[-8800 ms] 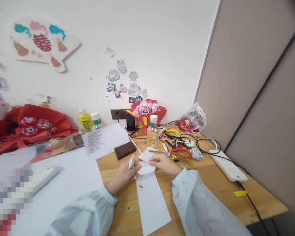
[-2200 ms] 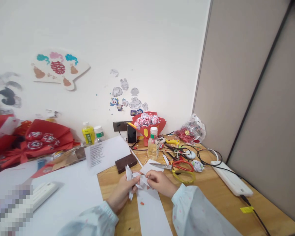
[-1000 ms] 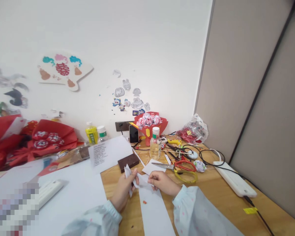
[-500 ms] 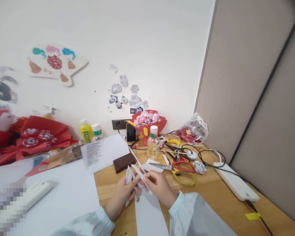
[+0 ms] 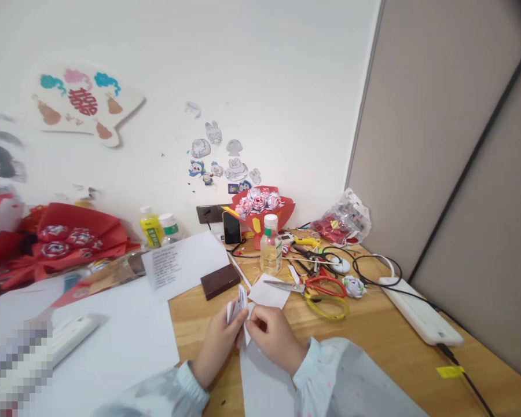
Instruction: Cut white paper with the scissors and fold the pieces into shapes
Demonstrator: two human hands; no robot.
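Note:
My left hand [image 5: 219, 333] is closed round a small bundle of folded white paper [image 5: 242, 296], whose layered edges stand up above the thumb. Right beside it, my right hand [image 5: 276, 335] is curled, its thumb and forefinger pinching the near side of the same paper. The fingertips are partly hidden. Under both hands a long white paper sheet [image 5: 267, 385] lies on the wooden table. Just beyond my right hand are a smaller white paper piece [image 5: 265, 294] and scissors [image 5: 327, 296] with red and yellow handles, their blades over that piece.
A dark brown block [image 5: 220, 282] lies beyond my left hand. Behind stand a bottle [image 5: 271, 255], a phone [image 5: 231, 227] and a red-wrapped flower bouquet [image 5: 260, 205]. A white power strip [image 5: 421, 313] with cables is at right; large white sheets [image 5: 125, 341] cover the left.
The paper strips that were fanned apart between my hands are now pressed together into a narrow upright bundle. My view has shifted slightly; the hands stay close together.

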